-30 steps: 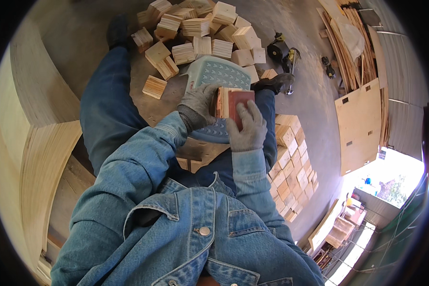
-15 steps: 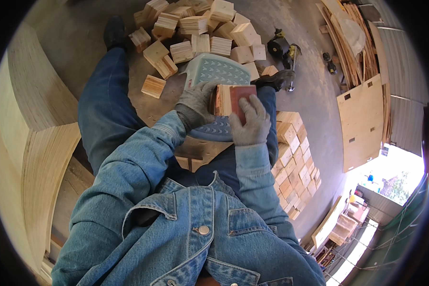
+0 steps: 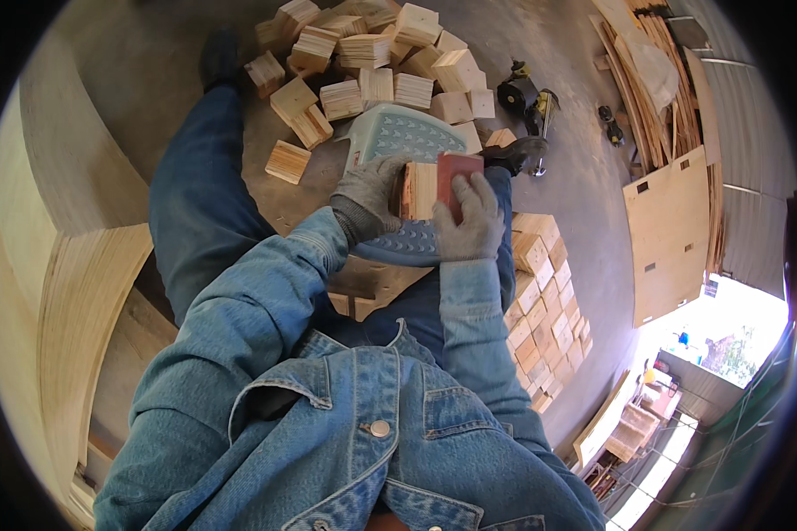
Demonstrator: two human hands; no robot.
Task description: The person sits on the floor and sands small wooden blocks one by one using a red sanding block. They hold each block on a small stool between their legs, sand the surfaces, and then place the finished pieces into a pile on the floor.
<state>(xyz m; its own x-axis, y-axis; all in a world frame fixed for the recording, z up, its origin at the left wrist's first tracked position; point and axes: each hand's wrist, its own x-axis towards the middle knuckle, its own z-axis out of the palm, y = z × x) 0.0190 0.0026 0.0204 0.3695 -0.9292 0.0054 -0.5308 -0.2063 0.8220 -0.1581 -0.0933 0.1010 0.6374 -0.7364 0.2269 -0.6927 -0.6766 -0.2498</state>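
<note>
Over a pale blue-green plastic stool [image 3: 406, 133], my gloved left hand [image 3: 369, 196] grips a layered plywood block [image 3: 421, 190] from its left side. My right hand [image 3: 471, 221], gloved in grey too, has its fingers round a reddish-brown sanding block [image 3: 454, 181]. The sanding block sits at the plywood block's right side, its flat face toward my right palm. Where the two blocks meet is partly hidden, so I cannot tell how firmly they touch.
Beyond the stool lies a loose heap of plywood blocks [image 3: 363, 51]. Another stack of blocks [image 3: 549, 310] stands by my right leg. Power tools [image 3: 527, 96] lie near my right shoe. Large plywood stands at left [image 3: 80, 221]; boards [image 3: 673, 239] lean against the right wall.
The sanding block has moved slightly right and up with my right hand and turned, uncovering more of the plywood block's layered side. My left hand keeps its grip.
</note>
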